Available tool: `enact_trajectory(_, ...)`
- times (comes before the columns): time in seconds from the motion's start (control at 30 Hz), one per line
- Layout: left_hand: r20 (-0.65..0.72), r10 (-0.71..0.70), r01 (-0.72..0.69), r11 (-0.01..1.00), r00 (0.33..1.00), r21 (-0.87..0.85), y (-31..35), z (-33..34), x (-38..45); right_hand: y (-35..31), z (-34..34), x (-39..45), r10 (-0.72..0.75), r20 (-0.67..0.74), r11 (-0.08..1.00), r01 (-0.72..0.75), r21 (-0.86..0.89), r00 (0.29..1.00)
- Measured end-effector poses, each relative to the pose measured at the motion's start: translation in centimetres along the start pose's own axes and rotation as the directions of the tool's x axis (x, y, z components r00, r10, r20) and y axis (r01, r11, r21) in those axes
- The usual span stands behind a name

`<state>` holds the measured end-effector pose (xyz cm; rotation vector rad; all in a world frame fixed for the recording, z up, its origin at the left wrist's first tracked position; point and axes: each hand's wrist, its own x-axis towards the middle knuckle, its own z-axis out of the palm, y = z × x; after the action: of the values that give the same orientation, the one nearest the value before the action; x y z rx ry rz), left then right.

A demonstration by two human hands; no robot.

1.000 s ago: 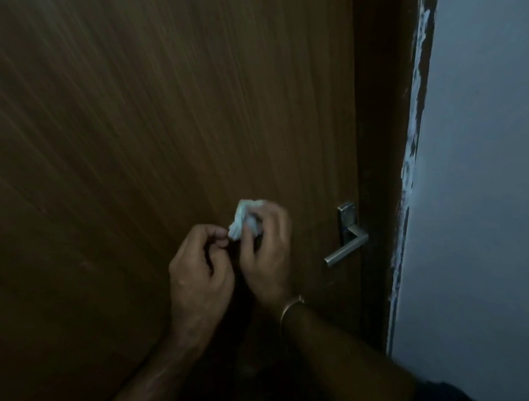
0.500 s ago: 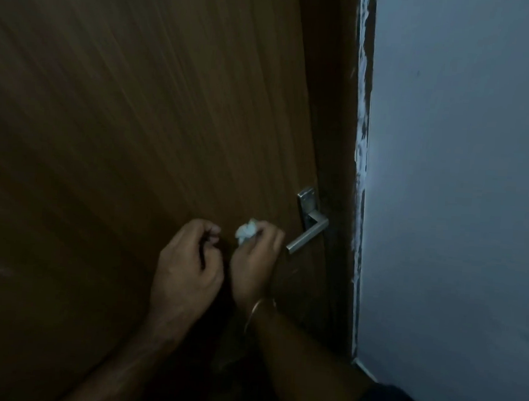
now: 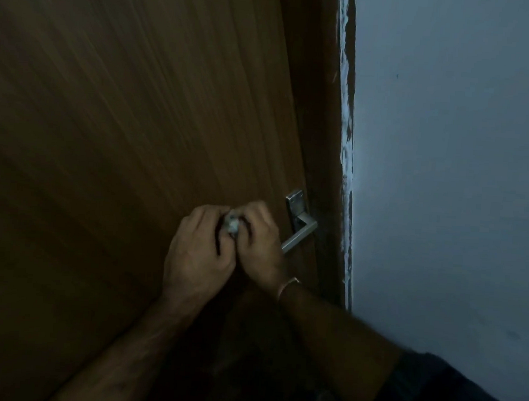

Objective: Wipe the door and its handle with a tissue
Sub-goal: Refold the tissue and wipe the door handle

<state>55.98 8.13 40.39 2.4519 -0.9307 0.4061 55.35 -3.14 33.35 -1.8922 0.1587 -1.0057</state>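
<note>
A brown wooden door [image 3: 121, 121] fills the left and centre of the view. Its silver lever handle [image 3: 300, 231] sits on a metal plate near the door's right edge. A small crumpled white tissue [image 3: 232, 225] shows between my two hands, mostly hidden by fingers. My left hand [image 3: 198, 252] and my right hand [image 3: 262, 241] are pressed close together, fingers curled round the tissue, just left of the handle. My right hand's knuckles lie next to the lever's free end.
A dark door frame [image 3: 326, 142] runs beside the door, with a rough white plaster strip [image 3: 346, 149] along it. A pale blue-grey wall [image 3: 446, 181] takes up the right side. A thin bracelet [image 3: 287, 285] circles my right wrist.
My hands have come together around the tissue, which was held in my right hand alone a second ago. The tissue is now more bunched and hidden.
</note>
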Motion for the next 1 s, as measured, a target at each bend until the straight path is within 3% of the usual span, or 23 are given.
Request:
enact_trajectory(0.03,0.009,0.002,-0.002,1.0,1.0,0.018,0.1,0.1,0.1,1.0,-1.1,-0.5,0.015,0.04,0.999,-0.012,-0.052,0.999)
enact_trajectory(0.13,0.097,-0.005,-0.005,0.994,0.995,0.108,1.0,0.8,0.4,3.6,-6.3,0.6,0.164,-0.171,0.968,-0.192,-0.162,0.972)
enact_trajectory(0.2,0.172,0.011,-0.043,0.982,0.985,0.184,1.6,1.5,0.5,5.1,-9.1,1.7,0.197,-0.193,0.913,-0.252,-0.322,0.961)
enact_trajectory(0.27,0.247,0.024,-0.086,0.966,0.969,0.245,1.9,2.4,0.9,6.3,-9.5,1.9,0.216,-0.058,0.849,-0.217,-0.482,0.975)
enact_trajectory(0.33,0.318,0.047,-0.145,0.945,0.947,0.294,2.2,3.5,1.2,5.9,-8.4,0.8,0.245,0.088,0.831,-0.163,-0.532,0.965)
enact_trajectory(0.47,0.4,0.101,-0.265,0.886,0.911,0.381,2.3,5.2,1.5,4.6,-7.3,-0.9,0.158,0.298,0.909,-0.021,-0.416,0.941)
enact_trajectory(0.53,0.406,0.107,-0.28,0.875,0.907,0.394,2.3,5.6,1.7,5.5,-8.4,0.3,0.257,0.18,0.926,-0.189,-0.327,0.949)
enact_trajectory(0.63,0.412,0.128,-0.311,0.855,0.902,0.415,2.2,6.0,1.8,6.2,-8.7,0.1,0.328,-0.165,0.914,-0.357,-0.195,0.93)
enact_trajectory(0.77,0.407,0.148,-0.342,0.819,0.901,0.461,1.8,6.0,2.0,5.5,-3.2,-6.4,0.244,-0.064,0.968,-0.247,-0.033,0.968)
enact_trajectory(0.8,0.406,0.151,-0.347,0.814,0.901,0.466,1.8,6.0,2.1,6.2,-2.6,-7.4,0.31,-0.134,0.951,-0.306,0.047,0.941)
enact_trajectory(0.83,0.409,0.153,-0.35,0.813,0.9,0.465,2.0,6.0,2.1,7.1,-2.7,-7.4,0.465,-0.251,0.884,-0.429,0.188,0.849)
enact_trajectory(0.9,0.417,0.151,-0.35,0.818,0.896,0.456,2.0,6.2,2.1,8.5,-4.4,-6.3,0.7,-0.411,0.712,-0.53,0.46,0.584)
enact_trajectory(0.93,0.42,0.152,-0.354,0.814,0.895,0.46,1.9,6.2,2.0,8.6,-5.2,-5.4,0.706,-0.46,0.708,-0.506,0.493,0.539)
enact_trajectory(1.0,0.427,0.149,-0.358,0.81,0.892,0.465,1.7,6.2,1.7,8.3,-6.3,-3.5,0.546,-0.536,0.837,-0.403,0.369,0.644)
